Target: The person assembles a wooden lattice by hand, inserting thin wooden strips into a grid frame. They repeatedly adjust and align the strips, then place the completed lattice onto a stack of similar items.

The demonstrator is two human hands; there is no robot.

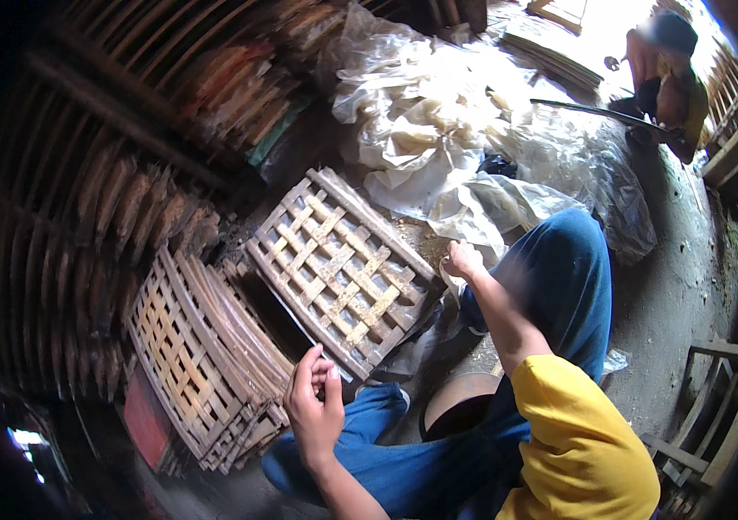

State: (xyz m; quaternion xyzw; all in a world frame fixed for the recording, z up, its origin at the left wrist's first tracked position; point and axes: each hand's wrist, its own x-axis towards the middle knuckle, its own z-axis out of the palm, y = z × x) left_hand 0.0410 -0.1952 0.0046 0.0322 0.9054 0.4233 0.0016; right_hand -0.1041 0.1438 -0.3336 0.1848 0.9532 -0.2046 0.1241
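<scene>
Head view: mid-frame, my curled left hand (313,407) and right hand (462,259), holds unclear, flank a woven panel (339,283), perhaps steadying it.

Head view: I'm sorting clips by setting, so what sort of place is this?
Probably a small workshop or storage shed for woodwork: a woven panel sits before the person, a stack of similar ones stands beside it, and plastic sheeting lies heaped beyond.

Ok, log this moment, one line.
left grip: by woven panel, lower-left edge; right grip: by right corner; left: stacked panels; beyond: plastic sheeting
</scene>
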